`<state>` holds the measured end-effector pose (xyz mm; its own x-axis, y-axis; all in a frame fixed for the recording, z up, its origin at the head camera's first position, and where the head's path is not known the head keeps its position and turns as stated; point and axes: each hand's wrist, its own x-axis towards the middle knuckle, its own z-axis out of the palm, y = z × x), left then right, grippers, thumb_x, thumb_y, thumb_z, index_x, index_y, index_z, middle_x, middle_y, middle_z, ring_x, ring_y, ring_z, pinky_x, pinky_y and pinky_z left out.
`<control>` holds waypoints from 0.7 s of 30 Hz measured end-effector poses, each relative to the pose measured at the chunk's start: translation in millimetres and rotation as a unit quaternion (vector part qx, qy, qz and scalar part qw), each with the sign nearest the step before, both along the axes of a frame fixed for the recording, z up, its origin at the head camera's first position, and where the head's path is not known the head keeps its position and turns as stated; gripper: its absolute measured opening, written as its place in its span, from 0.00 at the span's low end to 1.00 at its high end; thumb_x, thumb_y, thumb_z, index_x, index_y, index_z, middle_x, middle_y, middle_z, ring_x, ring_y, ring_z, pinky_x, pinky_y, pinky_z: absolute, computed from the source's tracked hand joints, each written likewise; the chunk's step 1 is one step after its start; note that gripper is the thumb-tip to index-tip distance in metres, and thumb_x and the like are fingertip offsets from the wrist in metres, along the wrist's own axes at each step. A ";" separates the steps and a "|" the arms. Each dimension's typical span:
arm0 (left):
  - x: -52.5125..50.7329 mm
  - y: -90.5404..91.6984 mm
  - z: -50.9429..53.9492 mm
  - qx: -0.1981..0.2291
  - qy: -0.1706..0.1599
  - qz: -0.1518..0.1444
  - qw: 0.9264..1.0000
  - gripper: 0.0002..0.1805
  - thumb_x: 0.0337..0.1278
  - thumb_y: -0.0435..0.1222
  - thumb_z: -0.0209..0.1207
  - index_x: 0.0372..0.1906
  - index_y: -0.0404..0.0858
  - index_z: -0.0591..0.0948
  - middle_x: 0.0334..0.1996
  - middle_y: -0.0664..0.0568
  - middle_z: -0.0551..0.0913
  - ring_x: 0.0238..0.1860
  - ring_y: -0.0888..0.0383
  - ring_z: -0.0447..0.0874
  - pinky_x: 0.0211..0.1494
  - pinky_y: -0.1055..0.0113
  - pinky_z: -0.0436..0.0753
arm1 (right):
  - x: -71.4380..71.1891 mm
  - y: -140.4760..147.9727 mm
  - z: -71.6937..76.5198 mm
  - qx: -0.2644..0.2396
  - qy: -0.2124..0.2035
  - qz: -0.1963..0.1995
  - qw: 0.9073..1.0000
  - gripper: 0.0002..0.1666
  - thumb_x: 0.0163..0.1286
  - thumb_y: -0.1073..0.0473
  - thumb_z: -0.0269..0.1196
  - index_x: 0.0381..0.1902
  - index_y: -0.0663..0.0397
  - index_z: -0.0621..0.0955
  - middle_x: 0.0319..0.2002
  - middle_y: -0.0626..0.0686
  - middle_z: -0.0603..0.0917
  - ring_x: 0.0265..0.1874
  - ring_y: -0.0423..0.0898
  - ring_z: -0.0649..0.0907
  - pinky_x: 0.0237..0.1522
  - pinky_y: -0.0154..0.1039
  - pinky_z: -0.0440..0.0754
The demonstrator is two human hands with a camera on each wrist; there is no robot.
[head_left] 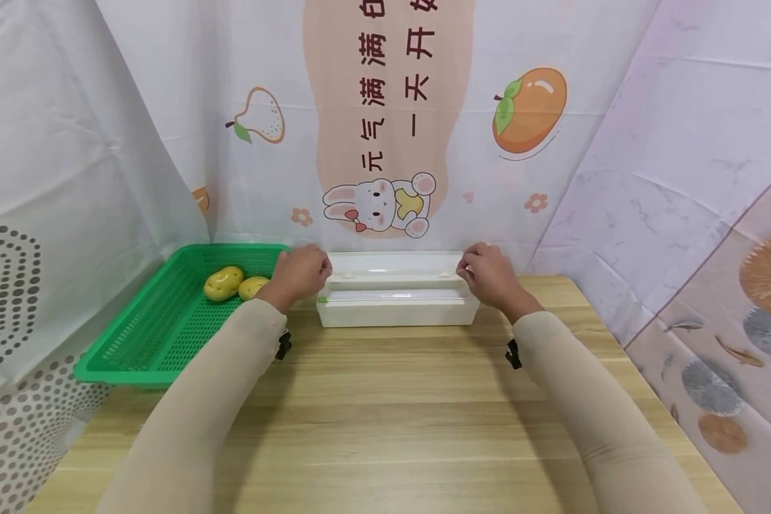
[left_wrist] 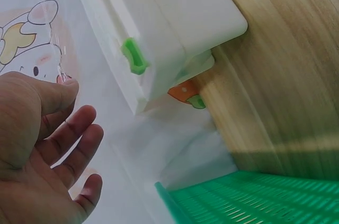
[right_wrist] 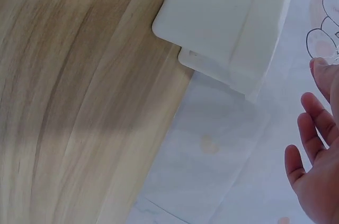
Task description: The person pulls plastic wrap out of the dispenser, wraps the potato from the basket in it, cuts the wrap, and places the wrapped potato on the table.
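Note:
A white cling film dispenser box (head_left: 398,315) stands at the back of the table with its lid (head_left: 395,261) raised and a white roll (head_left: 395,295) inside. My left hand (head_left: 298,273) is at the box's left end, thumb and forefinger pinching a corner of clear cling film (left_wrist: 62,65); its other fingers are loosely bent. At the right end, my right hand (head_left: 491,277) pinches the film's other corner between thumb and forefinger. Between the hands the film is so transparent that its extent is hard to see. A green slide cutter (left_wrist: 135,56) sits at the box's left end.
A green plastic basket (head_left: 90,368) stands to the left, holding potatoes (head_left: 223,283), one partly behind my left hand. Wood-grain tabletop (head_left: 398,414) stretches in front of the box. A printed curtain (head_left: 250,185) hangs directly behind it, with more cloth at both sides.

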<state>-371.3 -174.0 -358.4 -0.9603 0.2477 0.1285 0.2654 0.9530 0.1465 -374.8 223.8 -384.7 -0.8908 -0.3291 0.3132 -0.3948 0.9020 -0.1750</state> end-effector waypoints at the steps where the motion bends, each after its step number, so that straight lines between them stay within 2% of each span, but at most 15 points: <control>1: 0.1 0.1 0.6 0.001 0.002 -0.002 1.000 0.10 0.75 0.42 0.57 0.41 0.44 0.86 0.42 0.51 0.80 0.47 0.50 0.76 0.55 0.46 0.72 | 0.1 0.2 0.6 -0.002 0.000 -0.003 1.000 0.07 0.76 0.54 0.64 0.40 0.49 0.86 0.58 0.57 0.78 0.58 0.61 0.74 0.60 0.64 0.72; 11: 1.7 -3.1 8.2 0.008 0.016 -0.004 1.000 0.10 0.75 0.41 0.58 0.46 0.42 0.87 0.47 0.50 0.81 0.51 0.48 0.77 0.59 0.44 0.70 | 1.3 1.8 6.6 -0.021 0.007 -0.003 1.000 0.07 0.76 0.54 0.64 0.41 0.49 0.86 0.61 0.56 0.76 0.61 0.60 0.72 0.61 0.67 0.69; 21: 6.8 -2.9 23.1 0.026 0.030 -0.008 0.999 0.11 0.75 0.41 0.56 0.46 0.41 0.86 0.47 0.50 0.82 0.53 0.47 0.76 0.60 0.42 0.67 | 3.5 2.6 16.7 -0.052 0.014 -0.003 0.999 0.08 0.77 0.56 0.62 0.41 0.53 0.85 0.62 0.59 0.76 0.61 0.63 0.71 0.62 0.68 0.68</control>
